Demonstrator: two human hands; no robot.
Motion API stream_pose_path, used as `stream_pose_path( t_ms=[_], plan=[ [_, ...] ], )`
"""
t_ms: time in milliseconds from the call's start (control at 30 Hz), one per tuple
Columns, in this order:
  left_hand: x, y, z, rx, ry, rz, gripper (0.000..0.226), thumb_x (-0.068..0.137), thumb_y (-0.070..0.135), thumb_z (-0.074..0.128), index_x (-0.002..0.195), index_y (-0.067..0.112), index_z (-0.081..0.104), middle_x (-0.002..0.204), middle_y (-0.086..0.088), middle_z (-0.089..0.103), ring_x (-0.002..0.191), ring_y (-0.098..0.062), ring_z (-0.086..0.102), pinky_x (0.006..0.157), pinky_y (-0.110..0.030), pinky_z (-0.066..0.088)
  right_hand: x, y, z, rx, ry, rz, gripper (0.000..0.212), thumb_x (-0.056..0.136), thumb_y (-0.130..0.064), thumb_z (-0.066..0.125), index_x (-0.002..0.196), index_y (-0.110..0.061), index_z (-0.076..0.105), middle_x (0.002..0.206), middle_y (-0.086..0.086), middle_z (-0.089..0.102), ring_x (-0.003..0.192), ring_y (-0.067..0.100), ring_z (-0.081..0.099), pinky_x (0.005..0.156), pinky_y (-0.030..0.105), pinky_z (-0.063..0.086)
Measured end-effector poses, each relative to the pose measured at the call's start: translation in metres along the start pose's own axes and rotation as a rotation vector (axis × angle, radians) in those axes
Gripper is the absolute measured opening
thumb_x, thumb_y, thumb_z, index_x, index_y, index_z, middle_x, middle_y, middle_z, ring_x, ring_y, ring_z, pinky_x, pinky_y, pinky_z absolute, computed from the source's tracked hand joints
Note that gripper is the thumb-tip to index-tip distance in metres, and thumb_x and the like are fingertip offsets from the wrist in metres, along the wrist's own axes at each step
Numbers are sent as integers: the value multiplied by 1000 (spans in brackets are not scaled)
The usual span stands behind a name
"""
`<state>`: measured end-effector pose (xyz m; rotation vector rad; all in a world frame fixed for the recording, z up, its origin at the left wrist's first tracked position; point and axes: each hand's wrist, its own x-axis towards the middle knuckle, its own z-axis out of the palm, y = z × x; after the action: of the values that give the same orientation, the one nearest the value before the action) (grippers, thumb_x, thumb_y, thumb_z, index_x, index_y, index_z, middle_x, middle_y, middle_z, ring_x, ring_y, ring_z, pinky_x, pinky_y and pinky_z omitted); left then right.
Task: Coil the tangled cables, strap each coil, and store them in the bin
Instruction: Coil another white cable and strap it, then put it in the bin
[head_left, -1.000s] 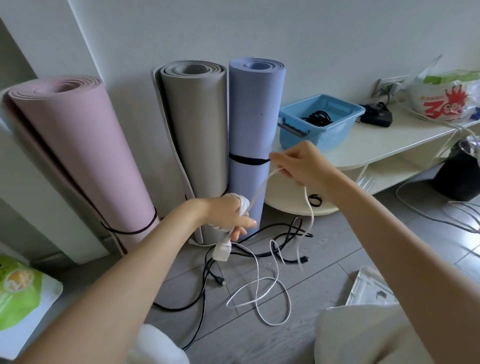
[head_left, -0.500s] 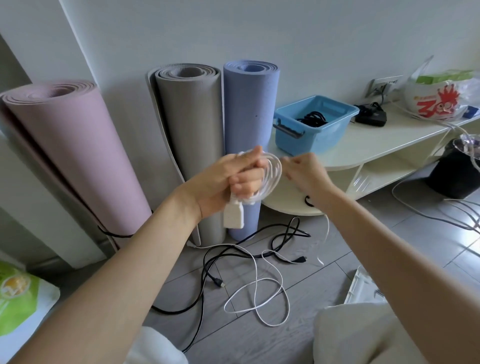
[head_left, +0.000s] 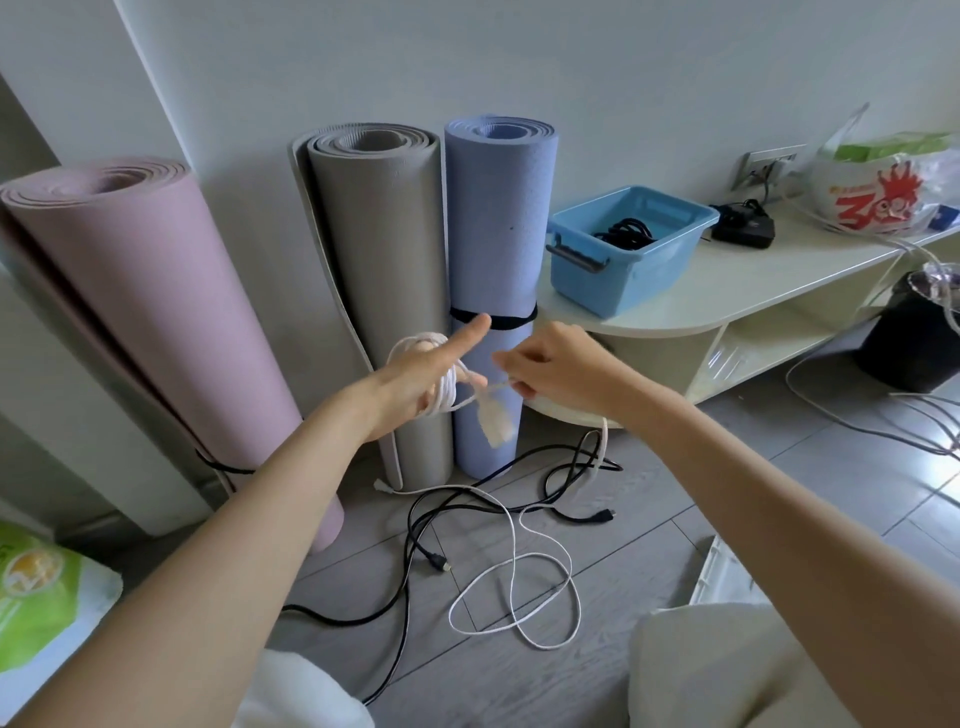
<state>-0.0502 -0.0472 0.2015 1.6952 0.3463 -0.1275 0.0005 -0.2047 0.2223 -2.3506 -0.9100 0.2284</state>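
Observation:
A white cable (head_left: 511, 577) is wound in several loops around my left hand (head_left: 421, 376), whose thumb sticks up. Its white plug block (head_left: 493, 418) dangles just below the fingers. My right hand (head_left: 558, 364) pinches the cable's free run right beside the coil; the rest trails down to the floor in loose loops. A black cable (head_left: 457, 506) lies tangled on the floor under my hands. The blue bin (head_left: 623, 252) stands on the low shelf to the right, with a black coil (head_left: 626, 231) inside.
Three rolled mats, pink (head_left: 135, 312), grey (head_left: 389, 270) and blue (head_left: 496, 249), stand against the wall behind my hands. The cream shelf (head_left: 737, 291) carries a black adapter (head_left: 745, 226) and a plastic bag (head_left: 878, 192). A black pot (head_left: 914, 338) and more white cables lie at right.
My left hand has dropped lower and turned, thumb now extended, with the coil still around it. My right hand has pulled the free run taut next to the coil.

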Motion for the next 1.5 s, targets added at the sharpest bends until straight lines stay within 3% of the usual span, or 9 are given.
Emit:
stream_pose_path(
  t_ms=[100, 200, 267, 333, 500, 700, 900, 1233, 1500],
  plan=[
    [-5, -1, 6, 208, -89, 67, 59, 78, 62, 59, 57, 11, 40, 48, 9, 59, 90, -16, 65, 72, -18, 48, 1, 1, -13, 95, 59, 11, 50, 91, -33, 52, 44, -17, 48, 41, -5, 40, 34, 8, 28, 40, 16, 27],
    [-10, 3, 10, 471, -109, 149, 43, 82, 41, 67, 48, 19, 53, 55, 4, 57, 58, -2, 54, 59, -14, 36, -2, 2, -23, 152, 87, 5, 51, 90, -32, 57, 44, -15, 45, 33, -9, 32, 32, 8, 25, 37, 11, 23],
    [-13, 3, 12, 507, -235, 135, 34, 88, 28, 63, 59, 14, 53, 62, -5, 66, 65, -12, 56, 68, -23, 39, -2, 3, -28, 213, 136, 2, 50, 88, -31, 61, 45, -12, 43, 36, -8, 31, 33, 7, 24, 38, 9, 22],
    [-19, 5, 16, 471, -374, 118, 37, 92, 24, 55, 59, 12, 48, 58, -10, 65, 65, -23, 56, 70, -35, 41, 0, 6, -28, 265, 205, 30, 50, 86, -30, 63, 45, -12, 41, 41, -3, 31, 35, 6, 22, 39, 9, 21],
    [-30, 21, 29, 51, -544, 231, 46, 98, 19, 43, 52, 13, 42, 40, 5, 35, 41, -7, 41, 50, -17, 39, 8, 19, -20, 315, 313, 153, 48, 89, -23, 57, 46, -15, 37, 42, -4, 28, 42, 10, 22, 45, 21, 20],
    [-22, 27, 22, -572, -360, 288, 12, 90, 16, 50, 86, 6, 55, 59, 5, 58, 62, -7, 61, 66, -17, 51, 6, 13, 25, 256, -27, 322, 34, 90, -8, 40, 56, -10, 45, 44, -3, 45, 46, 17, 34, 39, 20, 28],
    [-6, 19, 3, -530, -12, 376, 23, 84, -13, 47, 80, 10, 50, 102, -6, 68, 90, -15, 66, 79, -26, 49, -5, -4, 34, 130, -179, 208, 49, 97, -26, 36, 53, -11, 52, 49, 1, 45, 42, 18, 37, 40, 19, 33],
    [2, 17, -17, -257, 415, 254, 32, 94, 43, 47, 71, 20, 50, 73, 2, 67, 61, -14, 52, 73, -35, 42, -10, -14, -11, 207, -81, -2, 40, 89, -29, 60, 51, -17, 53, 37, -10, 34, 35, 5, 27, 42, 18, 28],
    [-13, 12, -2, -75, -253, -58, 76, 68, 74, 30, 92, 6, 52, 82, -9, 70, 72, -16, 61, 79, -30, 43, 6, 10, -38, 433, 298, 35, 34, 79, -25, 72, 55, -8, 55, 46, -5, 34, 39, 5, 23, 44, 18, 21]
  ],
)
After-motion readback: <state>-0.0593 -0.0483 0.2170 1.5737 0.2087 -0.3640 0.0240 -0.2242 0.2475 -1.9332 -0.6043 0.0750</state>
